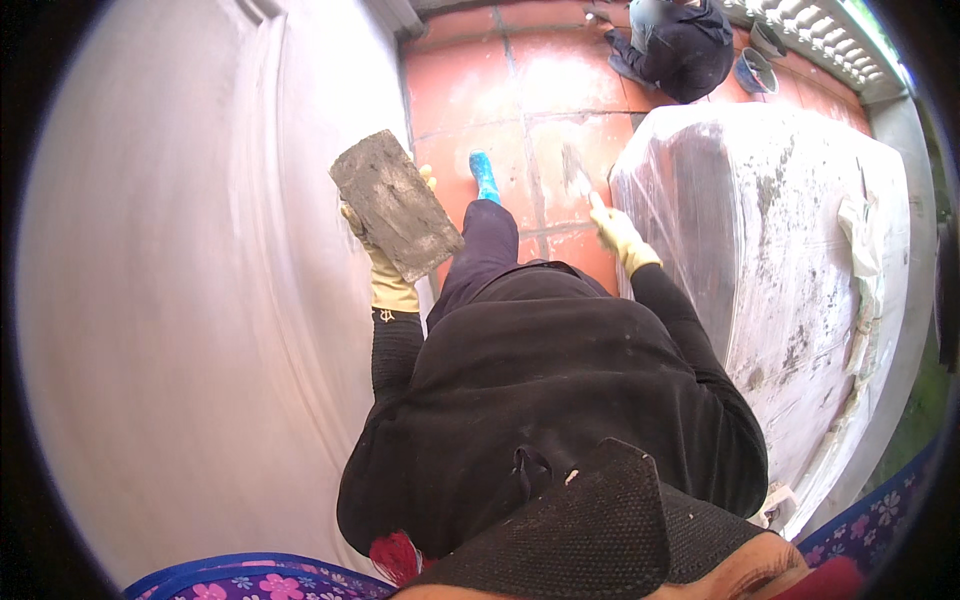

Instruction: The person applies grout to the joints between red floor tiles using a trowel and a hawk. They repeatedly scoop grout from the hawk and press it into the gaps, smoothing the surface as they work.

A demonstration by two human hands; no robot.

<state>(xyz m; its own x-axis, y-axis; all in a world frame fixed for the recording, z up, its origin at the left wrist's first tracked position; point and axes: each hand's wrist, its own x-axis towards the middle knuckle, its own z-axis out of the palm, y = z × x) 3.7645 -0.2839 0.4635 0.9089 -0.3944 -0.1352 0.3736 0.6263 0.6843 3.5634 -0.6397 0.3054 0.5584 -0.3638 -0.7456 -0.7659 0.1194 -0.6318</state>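
Observation:
My left hand (388, 278), in a pale yellow glove, is closed under a rectangular board (397, 205) with a grey-brown, mortar-like coating. The board is tilted beside the pale wall, and glove fingertips show at its right edge; most of that hand is hidden beneath it. To the right, my right hand (622, 238), also gloved in yellow, is wrapped round the light handle of a trowel (574, 170). Its greyish blade is smeared by motion and points ahead over the red floor tiles. Whether the blade touches the floor I cannot tell.
A pale wall (190, 300) rises along my left. On my right stands a bulky block wrapped in clear plastic (790, 230), spotted with dark stains. Ahead, another person (680, 50) crouches on the red tiled floor (460, 85), near buckets (755, 75) and a white balustrade (830, 40).

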